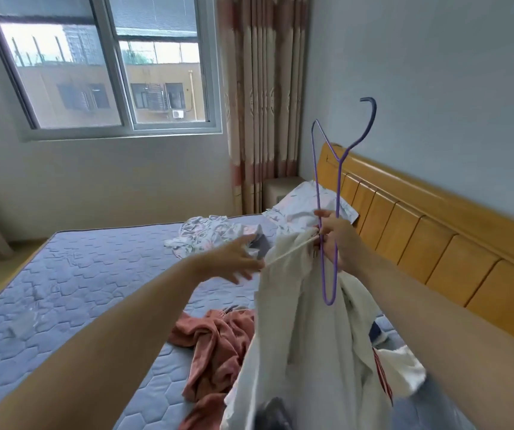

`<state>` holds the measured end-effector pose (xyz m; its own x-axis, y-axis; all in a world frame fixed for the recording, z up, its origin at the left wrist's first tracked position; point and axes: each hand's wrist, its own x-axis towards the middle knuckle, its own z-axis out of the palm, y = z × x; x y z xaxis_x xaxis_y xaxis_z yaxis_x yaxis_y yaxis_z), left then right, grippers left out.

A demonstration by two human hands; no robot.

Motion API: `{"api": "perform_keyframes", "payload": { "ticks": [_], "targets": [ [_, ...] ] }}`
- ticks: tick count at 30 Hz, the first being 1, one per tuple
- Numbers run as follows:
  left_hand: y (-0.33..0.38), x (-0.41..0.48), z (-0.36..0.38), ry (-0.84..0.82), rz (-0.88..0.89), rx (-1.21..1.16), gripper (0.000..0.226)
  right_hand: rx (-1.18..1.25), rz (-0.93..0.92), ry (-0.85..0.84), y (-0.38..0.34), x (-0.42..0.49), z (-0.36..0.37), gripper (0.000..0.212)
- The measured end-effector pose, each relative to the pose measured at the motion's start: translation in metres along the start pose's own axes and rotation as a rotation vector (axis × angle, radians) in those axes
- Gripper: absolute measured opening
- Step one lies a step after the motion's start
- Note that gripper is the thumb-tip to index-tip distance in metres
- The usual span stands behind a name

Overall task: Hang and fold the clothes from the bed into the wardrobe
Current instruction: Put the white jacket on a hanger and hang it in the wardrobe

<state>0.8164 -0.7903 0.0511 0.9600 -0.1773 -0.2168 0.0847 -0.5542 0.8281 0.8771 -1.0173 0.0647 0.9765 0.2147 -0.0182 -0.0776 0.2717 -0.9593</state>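
A white garment (308,336) hangs in the air above the bed. My right hand (339,240) grips a purple wire hanger (338,193), held upright on its side with the hook at the top, together with the garment's top edge. My left hand (234,259) pinches the same stretched edge of the white garment a little to the left, its other fingers spread. A rust-pink garment (215,346) lies crumpled on the blue quilted mattress (78,290). A floral white cloth (203,234) lies bunched farther back.
A wooden headboard (435,243) runs along the right wall. A pillow (302,203) rests at the head of the bed, with a small bedside cabinet (277,190) behind it. A window (103,63) and a striped curtain (262,88) fill the far wall.
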Motion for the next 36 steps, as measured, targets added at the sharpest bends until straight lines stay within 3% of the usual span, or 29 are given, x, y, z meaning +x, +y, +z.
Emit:
{"api": "perform_keyframes", "payload": {
  "ticks": [1,3,8,11,13,16,18,20,22,24,29,36],
  "targets": [
    [0.010,0.005,0.007,0.110,0.112,-0.022,0.063,0.016,-0.012,-0.008,-0.004,-0.001,0.005,0.036],
    [0.027,0.013,0.021,0.259,0.274,0.088,0.057,0.032,-0.032,0.004,-0.013,-0.004,0.014,0.033],
    [0.040,0.019,0.049,0.638,0.387,0.609,0.045,0.127,-0.019,0.039,-0.030,-0.009,0.019,0.027],
    [0.042,0.021,0.061,0.787,0.569,0.636,0.040,0.131,-0.025,0.050,-0.038,-0.014,0.019,0.028],
    [0.040,0.022,0.063,0.799,0.627,0.610,0.036,0.154,-0.027,0.044,-0.044,-0.018,0.019,0.029],
    [0.037,0.025,0.061,0.713,0.610,0.639,0.031,0.170,-0.038,0.026,-0.052,-0.022,0.022,0.028],
    [0.039,0.027,0.058,0.632,0.590,0.534,0.017,0.151,-0.051,0.032,-0.057,-0.024,0.023,0.027],
    [0.046,0.023,0.049,0.556,0.531,0.152,0.010,0.114,-0.071,0.044,-0.062,-0.024,0.022,0.025],
    [0.053,0.016,0.036,0.462,0.442,-0.239,0.020,0.072,-0.080,0.038,-0.064,-0.024,0.020,0.025],
    [0.060,0.008,0.024,0.358,0.426,-0.411,0.026,-0.036,-0.081,0.033,-0.061,-0.023,0.022,0.026],
    [0.069,-0.003,0.016,0.108,0.470,-0.551,0.026,-0.171,-0.086,0.028,-0.051,-0.024,0.031,0.031],
    [0.067,-0.009,-0.012,-0.190,0.501,-0.345,0.029,-0.181,-0.069,0.034,-0.055,-0.021,0.029,0.033]
  ]
}}
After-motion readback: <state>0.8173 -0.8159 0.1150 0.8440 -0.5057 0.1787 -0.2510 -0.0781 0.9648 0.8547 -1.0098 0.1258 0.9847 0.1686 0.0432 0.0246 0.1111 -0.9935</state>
